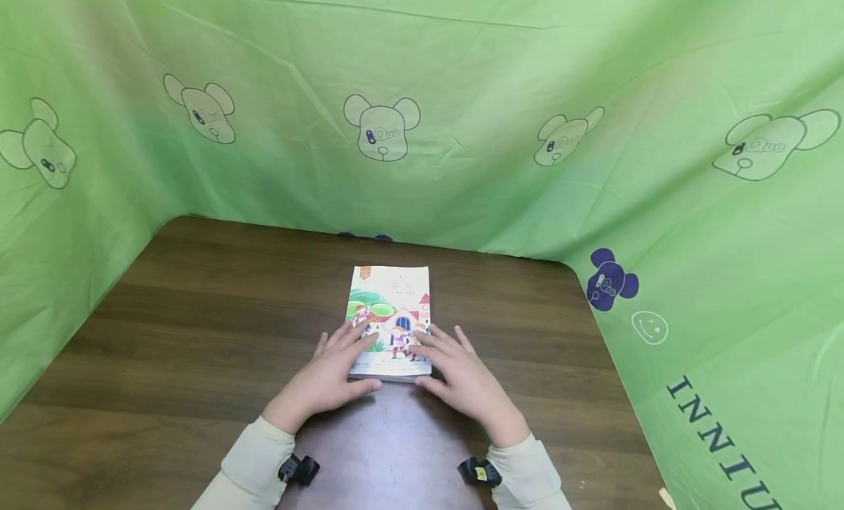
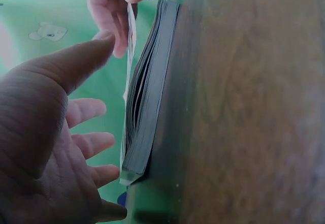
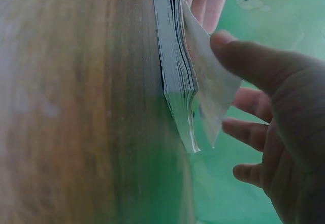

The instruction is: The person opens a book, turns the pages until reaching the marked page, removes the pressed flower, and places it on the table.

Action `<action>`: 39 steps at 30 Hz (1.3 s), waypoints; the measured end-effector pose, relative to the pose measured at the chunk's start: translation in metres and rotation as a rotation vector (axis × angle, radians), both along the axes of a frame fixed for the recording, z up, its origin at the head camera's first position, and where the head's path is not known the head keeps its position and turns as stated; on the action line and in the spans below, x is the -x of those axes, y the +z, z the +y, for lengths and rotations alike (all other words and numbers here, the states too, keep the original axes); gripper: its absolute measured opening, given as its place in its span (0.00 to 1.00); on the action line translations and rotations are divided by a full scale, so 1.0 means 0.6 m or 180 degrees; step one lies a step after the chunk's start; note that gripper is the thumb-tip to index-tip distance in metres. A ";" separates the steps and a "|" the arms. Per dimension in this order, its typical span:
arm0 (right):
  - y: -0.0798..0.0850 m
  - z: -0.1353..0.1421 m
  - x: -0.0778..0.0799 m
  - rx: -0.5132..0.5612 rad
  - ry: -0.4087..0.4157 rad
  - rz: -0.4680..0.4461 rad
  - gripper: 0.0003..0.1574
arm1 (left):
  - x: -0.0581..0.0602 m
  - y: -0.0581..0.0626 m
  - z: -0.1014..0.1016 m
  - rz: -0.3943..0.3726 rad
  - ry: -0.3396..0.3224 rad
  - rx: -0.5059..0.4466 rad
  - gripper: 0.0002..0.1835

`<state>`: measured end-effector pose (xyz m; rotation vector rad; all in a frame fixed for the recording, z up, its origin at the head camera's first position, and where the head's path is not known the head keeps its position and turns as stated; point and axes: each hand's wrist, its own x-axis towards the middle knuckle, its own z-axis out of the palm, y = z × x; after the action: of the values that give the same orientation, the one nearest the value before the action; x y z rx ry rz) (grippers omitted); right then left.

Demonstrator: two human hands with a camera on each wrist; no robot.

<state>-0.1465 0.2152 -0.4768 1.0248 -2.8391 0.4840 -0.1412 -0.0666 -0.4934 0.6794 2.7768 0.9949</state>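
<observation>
A thick paperback book (image 1: 390, 305) with a colourful illustrated cover lies on the brown table, its lower edge towards me. My left hand (image 1: 332, 367) rests on its left side, fingers spread over the cover and thumb near the lower edge. At the lower right is my right hand (image 1: 464, 378), its fingers over the cover. In the right wrist view the front cover (image 3: 216, 89) stands lifted from the page block (image 3: 172, 56), between my right thumb (image 3: 244, 56) and fingers. The left wrist view shows the left thumb (image 2: 84, 61) beside the cover, apart from the pages.
The dark wooden table (image 1: 198, 327) extends around the book. A green cloth (image 1: 461, 187) printed with bear heads hangs behind the table and at both sides. Black wrist devices (image 1: 299, 469) sit at both cuffs. A small pale object (image 1: 667, 497) lies at the right table edge.
</observation>
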 end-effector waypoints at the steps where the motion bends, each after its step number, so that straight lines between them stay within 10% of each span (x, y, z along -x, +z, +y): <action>1: -0.001 0.000 0.000 -0.0011 0.0007 0.0023 0.31 | 0.000 -0.001 0.000 0.0002 0.0002 -0.0003 0.43; 22: 0.003 -0.019 -0.003 0.0095 -0.0038 0.0890 0.05 | -0.006 -0.006 0.007 0.0163 0.0224 0.0219 0.31; 39: 0.010 -0.026 -0.003 0.0850 -0.0131 0.1236 0.10 | -0.003 -0.004 0.003 0.0287 0.0273 0.0164 0.24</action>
<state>-0.1448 0.1996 -0.4709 0.8947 -2.3744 0.5700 -0.1392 -0.0647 -0.4955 0.6178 2.9214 0.9262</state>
